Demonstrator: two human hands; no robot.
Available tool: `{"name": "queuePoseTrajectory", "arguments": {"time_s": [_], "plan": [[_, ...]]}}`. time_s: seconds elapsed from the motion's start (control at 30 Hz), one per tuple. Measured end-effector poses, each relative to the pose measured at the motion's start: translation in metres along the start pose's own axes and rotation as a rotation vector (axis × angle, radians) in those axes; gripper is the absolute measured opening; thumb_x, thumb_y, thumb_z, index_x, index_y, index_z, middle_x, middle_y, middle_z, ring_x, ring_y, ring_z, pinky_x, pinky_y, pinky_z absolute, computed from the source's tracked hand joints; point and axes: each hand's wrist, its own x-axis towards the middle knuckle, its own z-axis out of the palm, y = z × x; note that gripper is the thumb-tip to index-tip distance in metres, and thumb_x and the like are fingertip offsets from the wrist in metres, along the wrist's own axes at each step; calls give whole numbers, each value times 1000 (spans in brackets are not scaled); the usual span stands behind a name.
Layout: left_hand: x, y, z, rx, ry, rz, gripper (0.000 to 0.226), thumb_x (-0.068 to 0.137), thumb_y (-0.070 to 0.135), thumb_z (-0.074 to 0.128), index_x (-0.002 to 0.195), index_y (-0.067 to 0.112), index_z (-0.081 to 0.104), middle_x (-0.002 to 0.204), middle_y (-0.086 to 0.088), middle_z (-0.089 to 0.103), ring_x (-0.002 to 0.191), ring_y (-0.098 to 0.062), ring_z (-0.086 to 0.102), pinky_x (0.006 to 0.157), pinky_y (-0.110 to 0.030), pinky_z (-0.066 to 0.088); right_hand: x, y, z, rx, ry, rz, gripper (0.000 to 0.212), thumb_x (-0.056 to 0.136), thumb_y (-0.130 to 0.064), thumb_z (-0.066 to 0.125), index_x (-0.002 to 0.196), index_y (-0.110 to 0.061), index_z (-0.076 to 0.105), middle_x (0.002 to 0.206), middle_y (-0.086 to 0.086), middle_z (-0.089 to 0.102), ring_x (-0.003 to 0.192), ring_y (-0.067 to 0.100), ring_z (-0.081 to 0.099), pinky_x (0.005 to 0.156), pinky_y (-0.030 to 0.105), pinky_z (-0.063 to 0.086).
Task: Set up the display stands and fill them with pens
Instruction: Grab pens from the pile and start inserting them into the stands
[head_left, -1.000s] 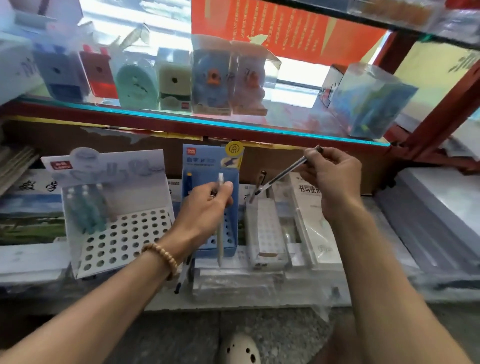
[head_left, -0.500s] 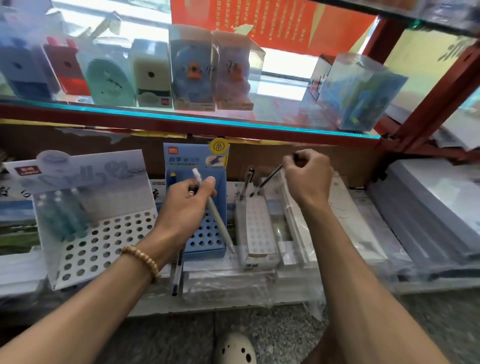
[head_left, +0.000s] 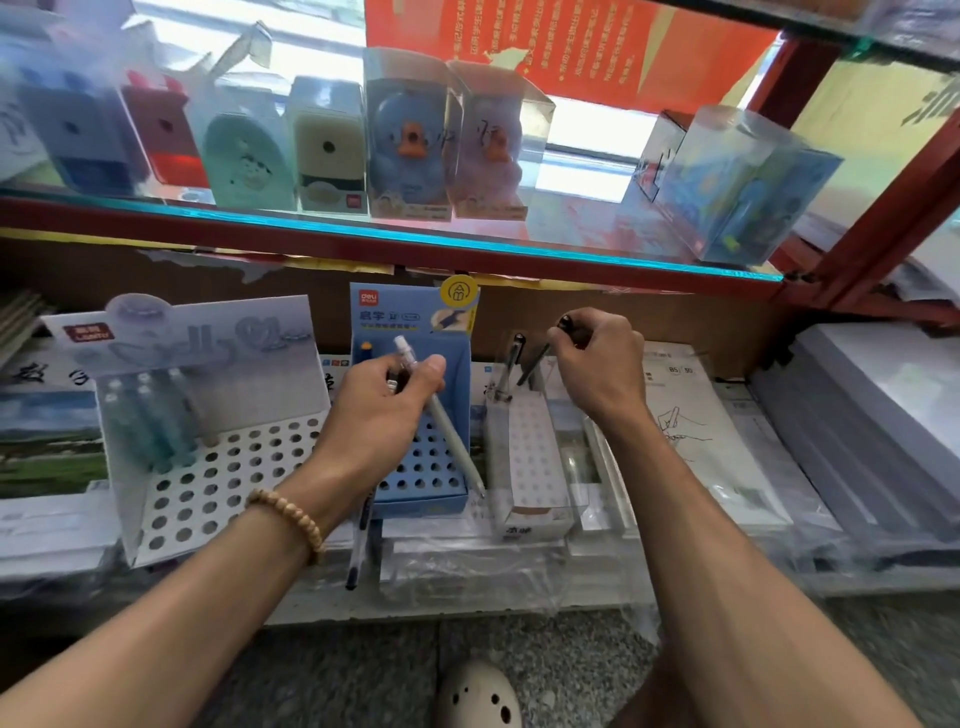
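Observation:
Three display stands sit side by side on the lower shelf: a wide white stand (head_left: 208, 478) with several teal pens at its back left, a blue stand (head_left: 415, 462) in the middle, and a narrow clear stand (head_left: 527, 457) on the right. My left hand (head_left: 384, 410) grips a pale pen (head_left: 447, 431) slanted over the blue stand, along with other pens hanging below the hand. My right hand (head_left: 597, 364) pinches the top of a dark pen (head_left: 540, 358) whose tip is at the back of the clear stand, beside another dark pen (head_left: 511, 369) standing there.
A glass shelf (head_left: 395, 236) with boxed sharpeners hangs just above the stands. Stacks of paper and notebooks (head_left: 862, 426) lie to the right, books (head_left: 47, 436) to the left. Crinkled clear plastic (head_left: 467, 561) lies in front of the stands. A shoe (head_left: 480, 696) shows on the floor below.
My right hand has brought the dark pen down from mid-air to the back of the clear stand. My left hand has tilted the pale pen from upright to slanted.

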Motion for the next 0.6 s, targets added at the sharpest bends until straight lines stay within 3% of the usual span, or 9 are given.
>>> {"name": "queuePoseTrajectory", "arguments": {"time_s": [0.2,0.33,0.4,0.5,0.6], "plan": [[0,2,1,-12,6,4,31,99,40,52,81,18,64,63,5,44,56,-9,41,55,-27,33,-5,3,10,-155,-166,-38,14,95,-20,64,103,-16,75,99,2,74,89,17,65,79,35,54],[1,2,-2,-28,14,-6,31,98,41,53,83,17,65,64,2,43,57,-11,40,55,-27,34,-8,-2,19,-319,-181,-65,12,97,-25,62,98,-21,74,88,-1,70,77,16,57,66,29,39],[1,2,-4,-27,18,-9,31,97,41,54,84,15,66,64,1,43,56,-12,39,55,-27,34,-8,-4,21,-307,-188,-35,12,96,-25,63,97,-20,74,87,-1,71,77,17,60,65,30,43],[-2,2,-5,-17,8,6,37,96,41,56,88,6,67,57,6,40,51,-8,37,52,-24,33,-9,-6,17,-303,-117,10,15,93,-27,67,102,-17,72,91,-1,71,83,17,65,71,32,52],[-6,3,-11,47,-29,33,40,94,41,59,86,3,67,56,7,42,48,-4,39,52,-20,34,-15,-23,8,-160,-7,-96,18,93,-28,65,103,-16,73,94,-3,72,86,12,66,77,31,55]]}}
